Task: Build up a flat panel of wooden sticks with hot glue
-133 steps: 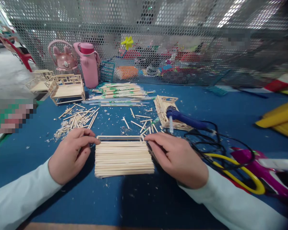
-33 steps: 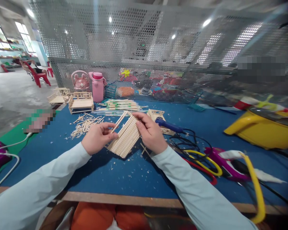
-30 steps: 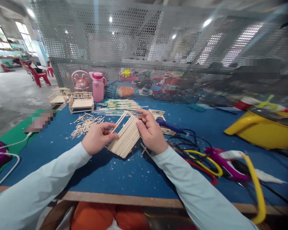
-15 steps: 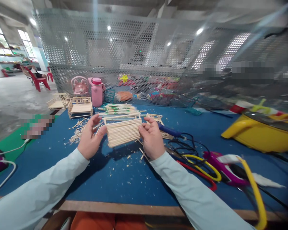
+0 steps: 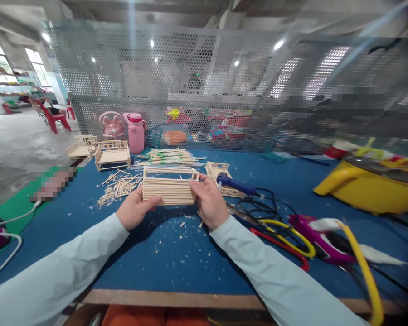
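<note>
A small panel of pale wooden sticks, with an open frame along its top, is held level above the blue table. My left hand grips its left end, the thumb lying across the front. At the right end, my right hand pinches it between thumb and fingers. Behind the panel lies a bundle of loose sticks. Short stick pieces and shavings are heaped to the left. A blue glue gun rests beyond my right hand, beside another small stick piece.
Two small stick-built pieces of furniture stand at the back left near a pink bottle. Black cables, red-handled and yellow-handled tools, a purple tool and a yellow pan occupy the right. A perforated screen rises behind.
My left hand has moved from open beside the panel to gripping its left end. The panel has shifted slightly left and turned level, with my right hand still holding it.
</note>
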Demonstrator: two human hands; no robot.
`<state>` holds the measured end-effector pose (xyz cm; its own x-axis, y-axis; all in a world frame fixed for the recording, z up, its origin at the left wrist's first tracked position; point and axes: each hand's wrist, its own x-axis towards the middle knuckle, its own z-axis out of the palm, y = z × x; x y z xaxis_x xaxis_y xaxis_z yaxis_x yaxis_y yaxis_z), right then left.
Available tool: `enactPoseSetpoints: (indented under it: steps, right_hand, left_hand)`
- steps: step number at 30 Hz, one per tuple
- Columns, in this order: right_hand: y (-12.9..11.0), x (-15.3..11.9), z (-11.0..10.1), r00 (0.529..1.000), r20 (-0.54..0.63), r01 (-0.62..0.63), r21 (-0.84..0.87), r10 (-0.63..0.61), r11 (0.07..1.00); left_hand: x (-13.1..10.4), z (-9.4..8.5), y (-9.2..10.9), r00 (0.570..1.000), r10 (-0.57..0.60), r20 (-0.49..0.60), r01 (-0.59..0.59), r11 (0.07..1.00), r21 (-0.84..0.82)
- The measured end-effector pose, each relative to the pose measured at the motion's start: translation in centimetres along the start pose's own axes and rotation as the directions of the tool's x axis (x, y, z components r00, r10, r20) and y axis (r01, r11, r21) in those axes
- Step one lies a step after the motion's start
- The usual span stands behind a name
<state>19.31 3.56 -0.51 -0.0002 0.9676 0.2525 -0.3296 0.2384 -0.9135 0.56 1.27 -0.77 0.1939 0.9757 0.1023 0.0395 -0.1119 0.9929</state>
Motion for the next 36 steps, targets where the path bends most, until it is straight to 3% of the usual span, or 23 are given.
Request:
enactPoseSetpoints:
  steps: [6, 9, 13, 15, 17, 19, 21, 23, 24, 25, 30, 36]
  right_hand:
    - [0.0, -0.3, 0.1, 1.0, 0.017, 0.002, -0.01, -0.002, 1.0]
    - [-0.3, -0.6, 0.4, 0.999, 0.047, -0.003, -0.04, 0.005, 0.999]
    - [-0.5, -0.8, 0.7, 0.992, 0.121, 0.037, -0.112, -0.023, 0.993]
    - [-0.5, -0.8, 0.5, 0.994, 0.107, 0.058, -0.216, -0.036, 0.975]
    - [-0.6, -0.8, 0.1, 0.991, 0.034, 0.135, -0.42, -0.133, 0.898]
    - [-0.9, -0.9, -0.2, 0.921, -0.001, 0.295, -0.655, -0.391, 0.696]
    - [-1.5, -1.1, -0.4, 0.749, 0.122, 0.472, -0.788, -0.651, 0.396]
    - [-2.1, -1.4, -0.5, 0.592, 0.33, 0.61, -0.78, -0.735, 0.141]
    - [-2.3, -1.5, -0.5, 0.553, 0.412, 0.653, -0.755, -0.724, 0.069]
    - [-2.4, -1.5, -0.5, 0.542, 0.467, 0.675, -0.738, -0.699, 0.03]
    - [-2.1, -1.2, -0.7, 0.647, 0.472, 0.602, -0.798, -0.599, 0.02]
    - [-1.9, -1.1, -0.8, 0.672, 0.459, 0.59, -0.806, -0.581, 0.046]
  left_hand:
    - [0.0, 0.2, -0.3, 0.998, 0.062, -0.026, -0.062, 0.998, 0.009]
    - [0.1, 0.3, -0.4, 0.982, 0.144, -0.124, -0.144, 0.989, 0.006]
    - [0.2, 0.2, -0.3, 0.962, 0.153, -0.224, -0.15, 0.988, 0.029]
    - [0.1, 0.2, -0.1, 0.956, 0.159, -0.246, -0.152, 0.987, 0.046]
    - [0.0, 0.3, 0.2, 0.949, 0.168, -0.266, -0.152, 0.985, 0.079]
    - [-0.2, 0.3, 0.4, 0.945, 0.166, -0.281, -0.141, 0.984, 0.106]
    - [-0.3, 0.2, 0.6, 0.944, 0.162, -0.287, -0.131, 0.984, 0.122]
    - [-0.3, 0.2, 0.7, 0.944, 0.166, -0.287, -0.128, 0.981, 0.146]
    - [-0.3, 0.2, 0.7, 0.943, 0.172, -0.284, -0.13, 0.979, 0.158]
    - [-0.3, 0.2, 0.7, 0.943, 0.179, -0.281, -0.135, 0.976, 0.169]
    - [-0.5, 0.3, 0.6, 0.938, 0.228, -0.26, -0.18, 0.964, 0.197]
    - [-0.6, 0.3, 0.7, 0.928, 0.224, -0.296, -0.178, 0.968, 0.176]
